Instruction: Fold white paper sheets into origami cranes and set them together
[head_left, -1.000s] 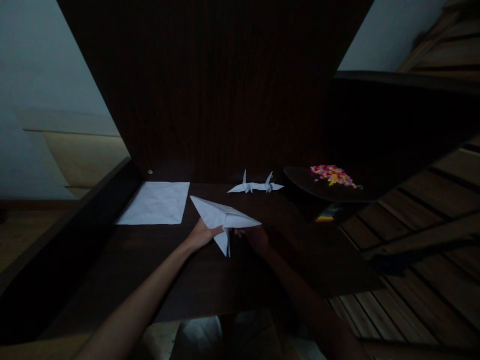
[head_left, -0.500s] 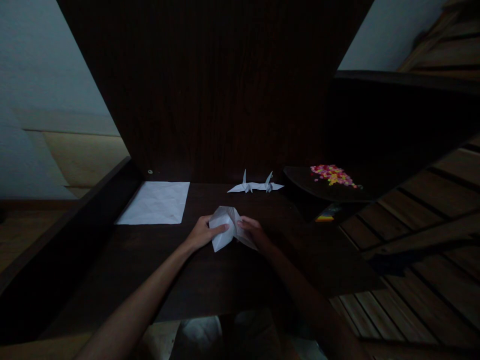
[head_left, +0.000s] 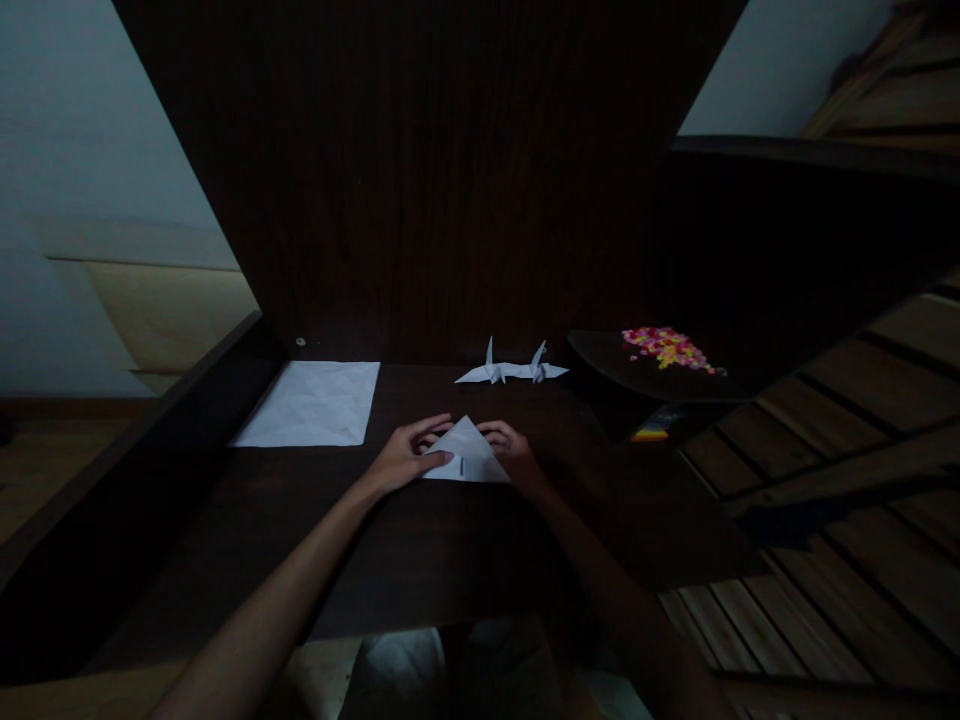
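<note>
A white sheet of paper folded into a triangle (head_left: 471, 452) stands in front of me, point away and long edge toward me. A small dark mark shows near its middle. My left hand (head_left: 409, 455) grips its left side, thumb on the near face and fingers at the slanted edge. On the other side, my right hand (head_left: 516, 455) holds the right edge with bent fingers; its thumb is hidden. Just beyond sit two white folded paper cranes (head_left: 511, 372), side by side and touching.
A creased white paper sheet (head_left: 319, 405) lies flat at the left of the dark desk (head_left: 420, 560). To the right, a raised corner shelf (head_left: 622, 370) carries a pile of small pink, red and yellow pieces (head_left: 667, 347). A dark side board (head_left: 150, 440) borders the left.
The paper was bulging and partly opened out between my hands; now it is flattened into a triangle. My right fingers have shifted to its far edge.
</note>
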